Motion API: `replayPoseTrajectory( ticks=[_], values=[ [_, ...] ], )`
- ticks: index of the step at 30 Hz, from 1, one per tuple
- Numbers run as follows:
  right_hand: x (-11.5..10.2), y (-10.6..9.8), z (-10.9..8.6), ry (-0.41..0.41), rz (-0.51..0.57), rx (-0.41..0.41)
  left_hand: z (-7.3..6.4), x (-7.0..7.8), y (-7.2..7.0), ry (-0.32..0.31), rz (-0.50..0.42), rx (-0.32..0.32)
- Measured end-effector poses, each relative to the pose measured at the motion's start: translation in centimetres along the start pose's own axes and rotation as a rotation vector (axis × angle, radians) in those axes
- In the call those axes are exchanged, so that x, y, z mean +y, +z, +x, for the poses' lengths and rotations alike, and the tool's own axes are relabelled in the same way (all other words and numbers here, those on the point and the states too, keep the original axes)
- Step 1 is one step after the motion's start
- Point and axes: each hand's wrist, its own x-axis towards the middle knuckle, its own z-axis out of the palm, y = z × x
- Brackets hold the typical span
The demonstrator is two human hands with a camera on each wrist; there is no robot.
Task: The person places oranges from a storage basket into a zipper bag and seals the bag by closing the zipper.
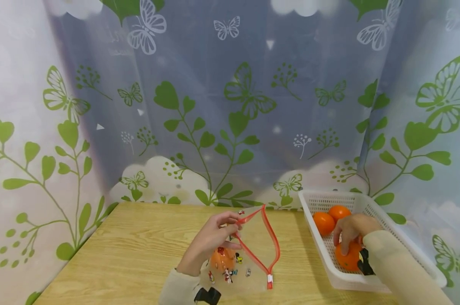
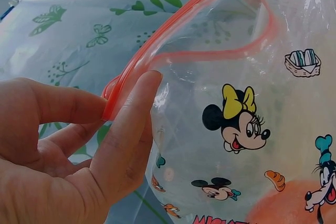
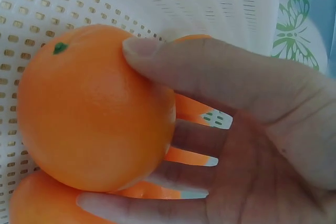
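Note:
My left hand (image 1: 211, 237) pinches the red zip edge of a clear cartoon-printed zipper bag (image 2: 236, 129) between thumb and fingers. The mouth of the bag gapes toward the right, with a red-and-white slider (image 1: 270, 278) at its near end. Inside the bag lies one orange (image 1: 222, 259), seen through the plastic. Over in the white basket, my right hand (image 1: 353, 228) holds another orange (image 3: 94, 114), thumb on one side and fingers round the other. Its small green stem mark faces the right wrist camera.
The white perforated basket (image 1: 317, 243) stands at the right of the wooden table (image 1: 138, 254). Two more oranges, a left one (image 1: 323, 223) and a farther one (image 1: 339, 211), lie at its far end. A butterfly-and-leaf printed curtain (image 1: 199, 127) surrounds the table's back and sides.

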Motion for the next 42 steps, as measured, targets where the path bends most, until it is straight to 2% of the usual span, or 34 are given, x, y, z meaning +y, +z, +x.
replayPoseTrajectory(
  ticks=[7, 13, 18, 23, 34, 42],
  values=[
    [-0.2, 0.0, -0.1, 0.022, 0.025, 0.001, 0.0, 0.0, 0.0, 0.004, 0.008, -0.001],
    [0.0, -0.5, -0.3, -0.015, 0.198, -0.021, -0.1, 0.0, -0.1, 0.009, 0.004, -0.006],
    [0.0, -1.1, -0.3, -0.093, 0.309, -0.087, -0.1, 0.0, -0.1, 0.014, 0.006, -0.01],
    [0.0, -1.5, -0.7, -0.184, 0.328, -0.1, -0.1, 0.0, -0.1, 0.012, 0.005, -0.005],
    [0.8, -2.2, -2.0, -0.273, 0.376, -0.02, 0.0, 0.0, 0.0, 0.02, 0.002, 0.006],
    [0.2, -2.5, -2.8, -0.303, 0.412, 0.026, -0.1, 0.0, 0.0, 0.024, -0.002, -0.003]
  ],
)
